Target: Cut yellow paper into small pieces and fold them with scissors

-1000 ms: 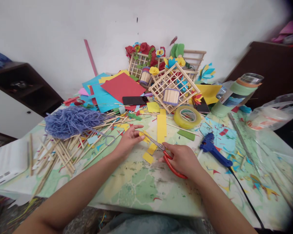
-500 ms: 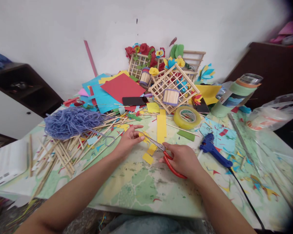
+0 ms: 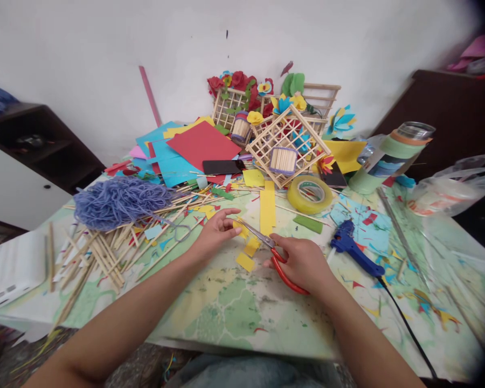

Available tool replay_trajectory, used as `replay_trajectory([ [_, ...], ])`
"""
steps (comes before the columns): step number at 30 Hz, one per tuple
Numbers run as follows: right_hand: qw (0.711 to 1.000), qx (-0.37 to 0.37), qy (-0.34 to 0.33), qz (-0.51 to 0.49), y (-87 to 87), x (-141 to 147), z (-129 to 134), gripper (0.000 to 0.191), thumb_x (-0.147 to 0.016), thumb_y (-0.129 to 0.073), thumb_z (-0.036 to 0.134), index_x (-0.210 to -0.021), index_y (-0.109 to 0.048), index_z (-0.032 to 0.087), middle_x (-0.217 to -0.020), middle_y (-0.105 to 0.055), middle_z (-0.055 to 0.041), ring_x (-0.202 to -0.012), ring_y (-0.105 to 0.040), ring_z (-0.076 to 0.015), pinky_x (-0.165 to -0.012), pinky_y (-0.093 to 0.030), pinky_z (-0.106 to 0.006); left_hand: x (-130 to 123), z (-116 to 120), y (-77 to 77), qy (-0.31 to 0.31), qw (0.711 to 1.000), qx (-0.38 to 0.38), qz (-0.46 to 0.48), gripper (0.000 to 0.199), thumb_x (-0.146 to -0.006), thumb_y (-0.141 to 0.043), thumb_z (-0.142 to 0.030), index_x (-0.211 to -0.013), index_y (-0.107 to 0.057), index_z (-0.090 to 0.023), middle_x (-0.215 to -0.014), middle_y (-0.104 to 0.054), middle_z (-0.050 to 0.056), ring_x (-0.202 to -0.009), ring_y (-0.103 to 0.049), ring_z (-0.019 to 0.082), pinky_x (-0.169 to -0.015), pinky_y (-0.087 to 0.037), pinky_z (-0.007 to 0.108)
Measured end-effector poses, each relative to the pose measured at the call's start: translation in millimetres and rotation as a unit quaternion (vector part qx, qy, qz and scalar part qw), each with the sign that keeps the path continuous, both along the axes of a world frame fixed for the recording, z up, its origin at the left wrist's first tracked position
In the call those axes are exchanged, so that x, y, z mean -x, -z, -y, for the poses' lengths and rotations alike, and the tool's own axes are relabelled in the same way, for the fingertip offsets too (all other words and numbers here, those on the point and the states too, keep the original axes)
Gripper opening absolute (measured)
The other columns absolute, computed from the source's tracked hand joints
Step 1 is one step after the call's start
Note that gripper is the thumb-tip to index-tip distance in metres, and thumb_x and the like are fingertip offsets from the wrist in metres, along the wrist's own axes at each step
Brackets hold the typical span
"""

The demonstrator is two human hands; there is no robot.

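My right hand is closed round the red handles of a pair of scissors, whose blades point up and left. The blade tips reach a small piece of yellow paper that my left hand pinches between thumb and fingers. Part of that piece is hidden by the fingers and blades. Just below the blades, small yellow paper squares lie on the table. Behind the scissors lies a longer yellow paper strip.
Right of my hands are a blue glue gun with a cord and a roll of tape. Purple yarn and loose wooden sticks spread at left. Stick lattices, coloured paper and a bottle stand behind.
The yellow piece and the scissor tips have shifted slightly, and my left fingers have turned a little. My right hand keeps its hold on the scissors in nearly the same place.
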State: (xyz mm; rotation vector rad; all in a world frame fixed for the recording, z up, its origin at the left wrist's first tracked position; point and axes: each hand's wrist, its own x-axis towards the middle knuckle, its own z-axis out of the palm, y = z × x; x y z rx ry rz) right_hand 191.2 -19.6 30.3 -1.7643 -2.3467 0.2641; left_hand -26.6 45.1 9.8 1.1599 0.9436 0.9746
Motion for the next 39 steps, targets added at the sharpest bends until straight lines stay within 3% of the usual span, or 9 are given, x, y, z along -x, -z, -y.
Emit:
replay_trajectory([
  [10,0.995,-0.018,0.093,0.025,0.9,-5,-5,0.047,-0.08,-0.048,0.05,-0.12,-0.055,0.025,-0.079,-0.07,-0.0029,-0.07,-0.062,-0.0196,-0.054,-0.031,-0.025,3,-6,5.0,-0.026,0.999,0.032,-0.029,0.037,-0.071,-0.066,-0.032,-0.104,-0.059,-0.016,-0.07,-0.061,-0.001,-0.065,-0.057,0.01,-0.065,-0.043,0.021],
  [19,0.995,-0.018,0.097,0.017,2.7,-6,-6,0.047,-0.081,-0.047,0.051,-0.12,-0.055,0.026,-0.084,-0.071,-0.0036,-0.072,-0.063,-0.0196,-0.054,-0.031,-0.025,20,-24,-2.3,-0.086,0.992,-0.006,-0.094,0.029,-0.067,-0.067,-0.033,-0.088,-0.064,-0.014,-0.064,-0.061,0.0,-0.058,-0.056,0.01,-0.061,-0.043,0.022],
  [25,0.995,-0.025,0.101,0.012,3.9,-8,-5,0.048,-0.081,-0.046,0.053,-0.12,-0.055,0.026,-0.084,-0.071,-0.004,-0.075,-0.064,-0.0214,-0.055,-0.032,-0.026,31,-33,-4.8,-0.079,0.989,-0.033,-0.117,0.029,-0.068,-0.062,-0.034,-0.088,-0.064,-0.013,-0.071,-0.064,0.004,-0.065,-0.06,0.014,-0.063,-0.045,0.026],
  [28,0.994,-0.032,0.104,0.009,4.0,-8,-4,0.048,-0.081,-0.045,0.055,-0.118,-0.056,0.026,-0.087,-0.071,-0.0043,-0.078,-0.065,-0.0224,-0.056,-0.033,-0.026,39,-40,-3.8,-0.136,0.959,-0.134,-0.212,0.029,-0.074,-0.055,-0.032,-0.096,-0.063,-0.015,-0.088,-0.065,0.007,-0.078,-0.059,0.018,-0.066,-0.044,0.028],
  [31,0.993,-0.04,0.109,0.008,4.0,-8,-5,0.046,-0.081,-0.045,0.055,-0.116,-0.057,0.027,-0.088,-0.072,-0.0041,-0.078,-0.065,-0.0223,-0.055,-0.032,-0.026,43,-42,-4.7,-0.198,0.886,-0.251,-0.335,0.03,-0.076,-0.053,-0.03,-0.101,-0.06,-0.016,-0.1,-0.062,0.008,-0.083,-0.056,0.019,-0.07,-0.044,0.031],
  [33,0.993,-0.041,0.111,0.011,3.5,-7,-5,0.044,-0.081,-0.045,0.054,-0.114,-0.057,0.027,-0.085,-0.071,-0.0037,-0.076,-0.064,-0.022,-0.054,-0.03,-0.026,37,-34,-6.0,-0.15,0.867,-0.272,-0.389,0.026,-0.076,-0.052,-0.03,-0.097,-0.061,-0.016,-0.094,-0.063,0.007,-0.078,-0.055,0.018,-0.069,-0.043,0.031],
  [35,0.993,-0.041,0.112,0.015,2.5,-7,-5,0.042,-0.081,-0.046,0.054,-0.111,-0.058,0.028,-0.082,-0.071,-0.0036,-0.074,-0.064,-0.0217,-0.053,-0.029,-0.026,26,-20,-6.7,-0.033,0.862,-0.269,-0.428,0.02,-0.076,-0.053,-0.029,-0.089,-0.062,-0.017,-0.087,-0.064,0.005,-0.077,-0.056,0.018,-0.069,-0.042,0.03],
  [37,0.992,-0.043,0.116,0.02,1.5,-7,-5,0.042,-0.08,-0.046,0.054,-0.11,-0.058,0.028,-0.08,-0.07,-0.0039,-0.073,-0.063,-0.0216,-0.053,-0.028,-0.026,13,-2,-6.7,0.084,0.836,-0.269,-0.471,0.02,-0.075,-0.057,-0.033,-0.087,-0.063,-0.018,-0.086,-0.064,0.005,-0.078,-0.056,0.018,-0.07,-0.042,0.03],
  [39,0.992,-0.044,0.117,0.022,0.9,-7,-5,0.042,-0.08,-0.046,0.054,-0.11,-0.058,0.028,-0.08,-0.069,-0.004,-0.073,-0.063,-0.0215,-0.053,-0.027,-0.026,3,14,-6.6,0.147,0.811,-0.288,-0.487,0.023,-0.073,-0.06,-0.036,-0.087,-0.062,-0.018,-0.086,-0.062,0.006,-0.08,-0.055,0.02,-0.07,-0.041,0.03],
])
